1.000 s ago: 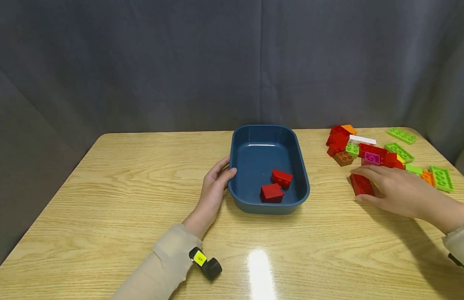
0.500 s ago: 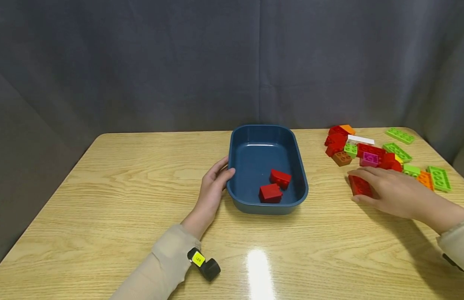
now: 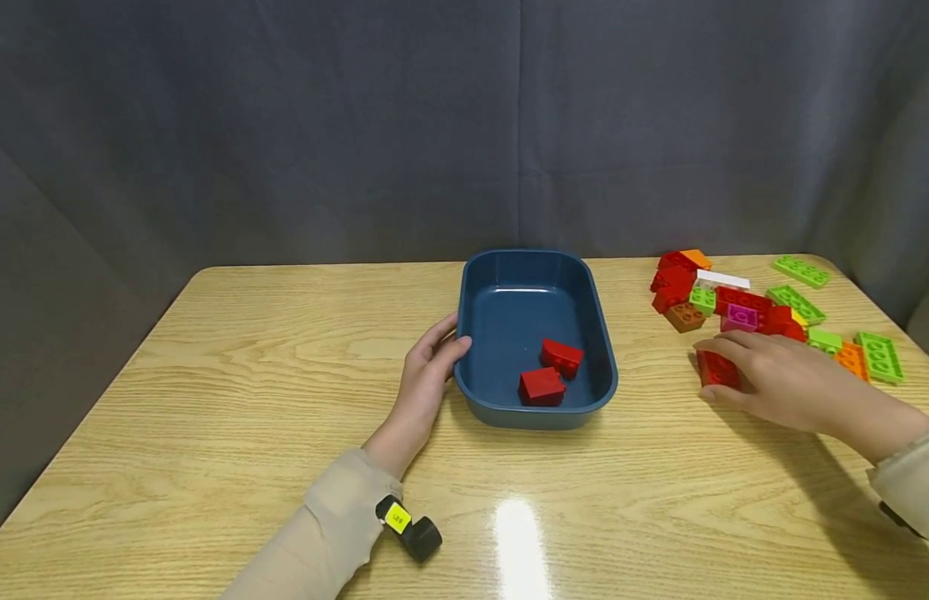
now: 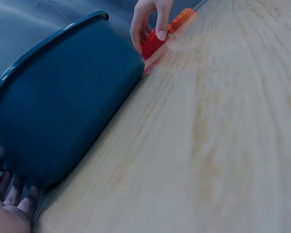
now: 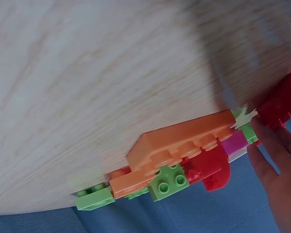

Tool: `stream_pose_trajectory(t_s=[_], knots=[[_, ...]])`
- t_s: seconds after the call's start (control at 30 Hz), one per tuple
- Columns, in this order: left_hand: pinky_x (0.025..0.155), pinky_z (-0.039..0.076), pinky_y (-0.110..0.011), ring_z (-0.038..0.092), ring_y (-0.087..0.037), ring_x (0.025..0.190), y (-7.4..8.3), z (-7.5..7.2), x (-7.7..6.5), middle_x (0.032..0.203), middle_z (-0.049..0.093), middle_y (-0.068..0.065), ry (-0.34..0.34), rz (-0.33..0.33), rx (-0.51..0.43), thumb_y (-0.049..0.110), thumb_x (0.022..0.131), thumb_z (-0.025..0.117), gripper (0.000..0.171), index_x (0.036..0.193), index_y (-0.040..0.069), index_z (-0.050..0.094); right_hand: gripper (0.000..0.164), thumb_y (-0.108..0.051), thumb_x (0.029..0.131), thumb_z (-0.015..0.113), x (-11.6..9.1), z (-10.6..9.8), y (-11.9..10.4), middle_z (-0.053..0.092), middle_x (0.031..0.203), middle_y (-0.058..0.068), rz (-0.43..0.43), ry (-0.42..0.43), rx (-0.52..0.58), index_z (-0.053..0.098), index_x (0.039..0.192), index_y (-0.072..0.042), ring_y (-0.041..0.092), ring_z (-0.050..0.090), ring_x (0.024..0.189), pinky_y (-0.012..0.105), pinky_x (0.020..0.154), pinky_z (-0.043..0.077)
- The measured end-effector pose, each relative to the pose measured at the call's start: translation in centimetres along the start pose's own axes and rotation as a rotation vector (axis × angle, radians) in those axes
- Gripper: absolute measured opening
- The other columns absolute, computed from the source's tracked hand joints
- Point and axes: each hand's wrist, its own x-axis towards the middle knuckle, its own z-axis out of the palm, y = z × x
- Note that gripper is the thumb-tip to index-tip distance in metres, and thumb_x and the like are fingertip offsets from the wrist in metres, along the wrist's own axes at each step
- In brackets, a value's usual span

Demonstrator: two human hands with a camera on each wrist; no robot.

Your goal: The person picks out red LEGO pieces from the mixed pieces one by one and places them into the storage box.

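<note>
My left hand (image 3: 422, 379) grips the left side of a blue plastic bin (image 3: 509, 325), with the thumb over the rim and the fingers along the outer wall. Inside the bin, near its front, lie a red toy brick (image 3: 541, 387) and a curved red toy brick (image 3: 561, 357). To the bin's right, my right hand (image 3: 782, 375) holds another red toy brick (image 3: 717, 369) between thumb and fingers, low over the table. In the right wrist view that red brick (image 5: 280, 101) shows at the right edge, beside the fingers.
Behind and beside my right hand lies a loose pile of toy bricks: several red ones (image 3: 674, 279), a brown brick (image 3: 685, 316), a white brick (image 3: 722, 280), a magenta brick (image 3: 740, 317), green plates (image 3: 880, 357) and an orange brick (image 5: 179, 141). A dark curtain (image 3: 359, 133) hangs behind the wooden table (image 3: 284, 375).
My right hand has shifted slightly left with the red toy brick. The left hand keeps its hold on the bin, and the two bricks inside lie as before.
</note>
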Motion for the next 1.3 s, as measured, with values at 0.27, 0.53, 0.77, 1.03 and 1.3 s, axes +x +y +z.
stream_pose_trajectory(t_s=[0.27,0.53,0.77,1.03,1.3], knots=[[0.107,0.040,-0.047,0.051,-0.023,0.124,0.2,0.0,0.0,0.141,0.052,-0.016,-0.007,0.005,-0.002,0.023,0.091,0.055,0.050,0.139,0.011,0.045,0.060,-0.047,0.077,0.069,0.8,-0.8,-0.9,0.065,0.115,0.015,0.007,0.029,0.041,0.060,0.122,-0.008,0.035,0.062,0.100,0.057,0.086,0.051],[0.108,0.039,-0.047,0.051,-0.023,0.125,0.3,-0.1,-0.1,0.142,0.051,-0.014,0.000,-0.007,0.006,0.024,0.091,0.055,0.050,0.139,0.012,0.045,0.063,-0.048,0.078,0.067,2.0,-1.9,-2.0,0.061,0.125,0.020,0.038,0.015,0.057,0.056,0.127,-0.011,0.039,0.057,0.109,0.061,0.091,0.048],[0.108,0.039,-0.046,0.051,-0.021,0.124,0.3,0.0,-0.2,0.143,0.051,-0.012,-0.004,-0.020,0.022,0.026,0.092,0.053,0.051,0.140,0.013,0.044,0.064,-0.049,0.078,0.066,3.5,-2.5,-2.7,0.059,0.126,0.021,0.085,0.003,0.070,0.053,0.130,-0.013,0.038,0.055,0.110,0.061,0.089,0.049],[0.107,0.040,-0.047,0.051,-0.023,0.124,0.1,0.1,-0.1,0.142,0.051,-0.014,-0.009,-0.012,0.009,0.025,0.092,0.054,0.050,0.140,0.012,0.045,0.067,-0.049,0.080,0.064,5.3,-2.3,-3.3,0.055,0.131,0.022,0.117,0.006,0.095,0.049,0.133,-0.011,0.039,0.053,0.111,0.061,0.089,0.049],[0.108,0.040,-0.046,0.051,-0.022,0.124,0.2,0.0,-0.1,0.142,0.052,-0.013,-0.006,-0.020,0.019,0.026,0.092,0.053,0.050,0.139,0.012,0.045,0.070,-0.054,0.082,0.059,6.8,-2.1,-3.9,0.052,0.132,0.023,0.131,0.106,0.139,0.047,0.135,-0.010,0.038,0.050,0.112,0.062,0.093,0.046]])
